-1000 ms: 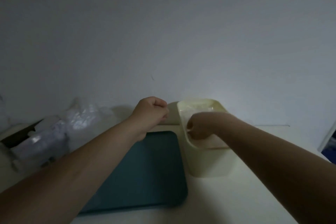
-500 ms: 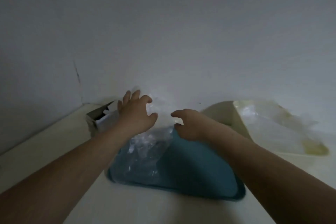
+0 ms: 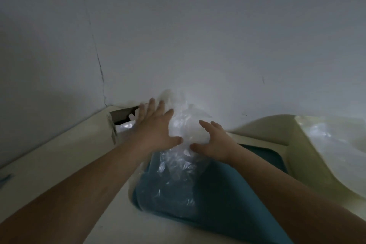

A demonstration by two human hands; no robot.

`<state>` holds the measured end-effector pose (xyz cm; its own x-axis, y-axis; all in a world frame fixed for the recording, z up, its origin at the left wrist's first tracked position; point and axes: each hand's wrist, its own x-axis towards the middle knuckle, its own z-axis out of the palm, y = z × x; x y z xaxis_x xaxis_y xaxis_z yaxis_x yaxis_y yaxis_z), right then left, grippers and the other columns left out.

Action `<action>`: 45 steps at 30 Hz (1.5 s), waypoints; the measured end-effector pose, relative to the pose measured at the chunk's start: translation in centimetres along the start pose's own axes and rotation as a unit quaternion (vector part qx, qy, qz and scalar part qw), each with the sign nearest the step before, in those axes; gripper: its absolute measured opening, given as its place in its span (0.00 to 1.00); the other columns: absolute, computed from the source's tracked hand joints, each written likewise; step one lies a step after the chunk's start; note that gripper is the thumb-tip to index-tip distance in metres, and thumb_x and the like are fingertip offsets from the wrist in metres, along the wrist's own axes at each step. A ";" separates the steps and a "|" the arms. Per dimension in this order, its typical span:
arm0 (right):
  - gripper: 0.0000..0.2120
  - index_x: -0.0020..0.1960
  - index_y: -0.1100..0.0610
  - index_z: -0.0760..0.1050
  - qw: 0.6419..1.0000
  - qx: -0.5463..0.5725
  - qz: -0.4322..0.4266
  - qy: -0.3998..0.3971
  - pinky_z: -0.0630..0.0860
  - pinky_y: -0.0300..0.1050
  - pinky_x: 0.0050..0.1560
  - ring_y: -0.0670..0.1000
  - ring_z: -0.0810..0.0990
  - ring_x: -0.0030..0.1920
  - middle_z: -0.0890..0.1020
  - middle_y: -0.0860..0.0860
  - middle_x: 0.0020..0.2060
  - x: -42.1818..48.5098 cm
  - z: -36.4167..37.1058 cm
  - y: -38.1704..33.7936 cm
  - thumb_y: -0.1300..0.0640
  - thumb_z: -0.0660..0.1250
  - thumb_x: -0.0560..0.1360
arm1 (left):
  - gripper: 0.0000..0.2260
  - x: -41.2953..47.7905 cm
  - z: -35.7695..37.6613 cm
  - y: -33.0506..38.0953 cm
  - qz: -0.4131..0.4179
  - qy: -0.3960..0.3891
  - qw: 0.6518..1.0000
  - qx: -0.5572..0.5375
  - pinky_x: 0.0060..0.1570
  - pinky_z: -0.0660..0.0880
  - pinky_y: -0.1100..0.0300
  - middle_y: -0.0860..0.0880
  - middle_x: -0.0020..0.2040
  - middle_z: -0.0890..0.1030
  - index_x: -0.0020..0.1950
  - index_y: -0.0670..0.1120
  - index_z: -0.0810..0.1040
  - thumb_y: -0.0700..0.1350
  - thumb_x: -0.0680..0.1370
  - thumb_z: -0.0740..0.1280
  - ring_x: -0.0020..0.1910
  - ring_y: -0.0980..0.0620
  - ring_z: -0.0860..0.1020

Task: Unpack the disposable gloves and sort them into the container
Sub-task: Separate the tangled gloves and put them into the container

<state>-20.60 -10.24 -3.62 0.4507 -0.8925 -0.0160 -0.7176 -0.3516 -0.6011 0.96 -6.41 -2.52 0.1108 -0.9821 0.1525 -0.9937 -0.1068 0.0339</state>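
Spreading wide with fingers straight and apart, the left grip [image 3: 156, 130] is laying its palm side against the left flank of a crumpled heap of clear plastic disposable gloves [image 3: 184, 125], clamping on nothing. At nine o'clock from it, an opened cream cardboard box [image 3: 111, 127] is lying on the pale cream counter [image 3: 59, 154] by the wall, with more clear film showing in its mouth.

The heap is sitting at about two o'clock from the left grip and ten o'clock from the right grip [image 3: 213, 142]. Its long axis is running from twelve o'clock at the wall down to six o'clock across a dark teal plastic tray [image 3: 217, 208]. The right grip is likewise lying open, thumb and fingers parted, touching the heap's right flank. Both are about equally near.

At three o'clock, apart from the heap, a cream plastic container [image 3: 309, 156] is already holding sorted clear gloves [image 3: 336, 140]. The coming move is probably a two-handed gather and carry toward three o'clock. Nothing is standing between, though loose film could be trailing over the tray rim.
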 end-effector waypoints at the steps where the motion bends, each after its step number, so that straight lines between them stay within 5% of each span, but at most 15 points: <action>1: 0.46 0.83 0.48 0.54 1.000 -0.003 -0.004 0.003 0.65 0.57 0.77 0.60 0.63 0.78 0.58 0.54 0.81 0.3 0.2 0.1 0.42 0.75 0.74 | 0.47 0.3 0.5 0.2 0.036 0.003 0.999 -0.008 0.79 0.32 0.44 0.47 0.86 0.42 0.85 0.55 0.50 0.74 0.74 0.64 0.83 0.44 0.35; 6: 0.49 0.83 0.47 0.53 1.000 -0.004 -0.001 -0.015 0.68 0.59 0.75 0.60 0.65 0.76 0.61 0.53 0.78 0.9 0.7 0.7 0.42 0.77 0.72 | 0.38 0.6 1.3 0.7 0.146 0.020 0.988 0.036 0.82 0.37 0.50 0.50 0.86 0.53 0.85 0.52 0.56 0.65 0.79 0.66 0.85 0.50 0.46; 11: 0.49 0.83 0.45 0.54 0.999 -0.001 0.021 -0.033 0.68 0.55 0.75 0.58 0.68 0.75 0.66 0.53 0.77 1.2 1.2 1.9 0.43 0.78 0.71 | 0.41 0.2 2.5 1.0 0.090 -0.070 0.983 -0.143 0.78 0.62 0.49 0.57 0.84 0.56 0.83 0.62 0.57 0.60 0.75 0.75 0.82 0.51 0.59; 14: 0.42 0.81 0.47 0.60 1.000 0.001 0.020 -0.015 0.71 0.50 0.72 0.57 0.72 0.73 0.69 0.53 0.76 0.9 1.2 2.3 0.46 0.76 0.73 | 0.31 0.5 3.4 2.3 0.078 -0.089 0.974 -0.194 0.73 0.65 0.57 0.63 0.72 0.69 0.76 0.63 0.69 0.56 0.74 0.75 0.73 0.56 0.70; 17: 0.37 0.79 0.52 0.66 0.999 0.028 0.020 0.039 0.71 0.45 0.67 0.56 0.74 0.71 0.73 0.54 0.74 -0.2 0.5 3.1 0.51 0.75 0.74 | 0.17 0.7 4.3 3.9 0.092 -0.091 0.968 -0.214 0.60 0.80 0.54 0.65 0.59 0.75 0.61 0.65 0.76 0.54 0.73 0.70 0.60 0.59 0.78; 21: 0.34 0.79 0.53 0.67 0.995 0.032 0.042 0.083 0.69 0.50 0.71 0.56 0.72 0.72 0.72 0.55 0.74 -2.9 -1.0 4.9 0.52 0.73 0.75 | 0.17 0.3 4.4 7.1 0.125 -0.072 0.960 -0.239 0.62 0.78 0.55 0.64 0.60 0.75 0.62 0.64 0.76 0.53 0.74 0.72 0.59 0.60 0.77; 24: 0.32 0.78 0.51 0.67 0.992 0.038 0.063 0.107 0.71 0.55 0.73 0.58 0.72 0.72 0.70 0.54 0.75 -4.8 -1.7 6.1 0.50 0.73 0.76 | 0.29 -0.4 3.6 9.0 0.133 -0.085 0.953 -0.258 0.71 0.63 0.61 0.58 0.75 0.69 0.77 0.59 0.69 0.54 0.77 0.74 0.73 0.57 0.69; 27: 0.30 0.77 0.48 0.67 0.987 -0.056 0.038 0.147 0.68 0.60 0.74 0.61 0.64 0.77 0.64 0.54 0.78 -7.1 -2.5 6.1 0.47 0.70 0.77 | 0.30 -2.0 1.7 8.9 0.139 -0.032 0.956 -0.257 0.72 0.57 0.62 0.56 0.81 0.63 0.80 0.58 0.67 0.55 0.79 0.72 0.80 0.55 0.62; 30: 0.22 0.71 0.49 0.76 0.973 -0.089 -0.051 0.205 0.69 0.54 0.73 0.56 0.66 0.75 0.71 0.51 0.74 -9.6 -2.4 4.7 0.49 0.70 0.78 | 0.23 -4.2 -0.7 7.7 0.133 0.067 0.965 -0.217 0.76 0.63 0.55 0.53 0.78 0.68 0.75 0.54 0.73 0.54 0.80 0.71 0.77 0.52 0.65; 32: 0.14 0.62 0.49 0.82 0.965 -0.065 -0.104 0.231 0.76 0.48 0.60 0.51 0.76 0.60 0.79 0.48 0.59 -11.0 -1.5 3.5 0.50 0.72 0.77 | 0.13 -6.5 -2.3 6.9 0.151 0.117 0.960 -0.205 0.64 0.76 0.52 0.55 0.64 0.78 0.61 0.54 0.80 0.56 0.79 0.70 0.63 0.54 0.75; 35: 0.08 0.55 0.47 0.83 0.985 -0.045 -0.088 0.140 0.79 0.45 0.44 0.46 0.79 0.42 0.80 0.43 0.43 -12.1 -0.5 2.2 0.48 0.72 0.77 | 0.13 -9.8 -3.8 6.5 0.165 -0.038 0.961 -0.219 0.45 0.83 0.52 0.56 0.41 0.82 0.41 0.54 0.81 0.63 0.74 0.74 0.41 0.57 0.81; 37: 0.08 0.54 0.49 0.84 0.999 -0.007 -0.039 0.024 0.78 0.42 0.41 0.45 0.81 0.38 0.83 0.45 0.40 -12.2 0.1 1.9 0.49 0.71 0.78 | 0.18 -11.5 -3.0 6.3 0.182 -0.193 0.951 -0.160 0.47 0.83 0.55 0.57 0.44 0.83 0.44 0.55 0.81 0.67 0.68 0.77 0.44 0.59 0.82; 41: 0.14 0.64 0.53 0.82 1.000 -0.011 -0.006 0.019 0.80 0.44 0.59 0.49 0.83 0.51 0.85 0.49 0.53 -11.9 1.1 3.3 0.54 0.68 0.79 | 0.19 -12.6 0.1 5.5 0.226 -0.225 0.942 -0.107 0.55 0.79 0.55 0.61 0.53 0.75 0.52 0.60 0.78 0.63 0.68 0.80 0.53 0.59 0.77; 45: 0.19 0.68 0.52 0.79 1.000 -0.011 0.002 0.010 0.74 0.39 0.65 0.49 0.81 0.61 0.82 0.50 0.63 -11.7 0.6 4.5 0.59 0.65 0.78 | 0.08 -12.6 0.5 4.5 0.216 -0.241 0.930 -0.172 0.52 0.80 0.57 0.59 0.48 0.79 0.44 0.60 0.80 0.52 0.74 0.79 0.47 0.61 0.79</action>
<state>-28.78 -1.20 -6.63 0.4375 -0.8992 -0.0015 -0.7303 -0.3543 -0.5840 -4.95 5.43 -4.81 -0.4012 -0.8861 -0.2318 -0.8701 0.2897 0.3987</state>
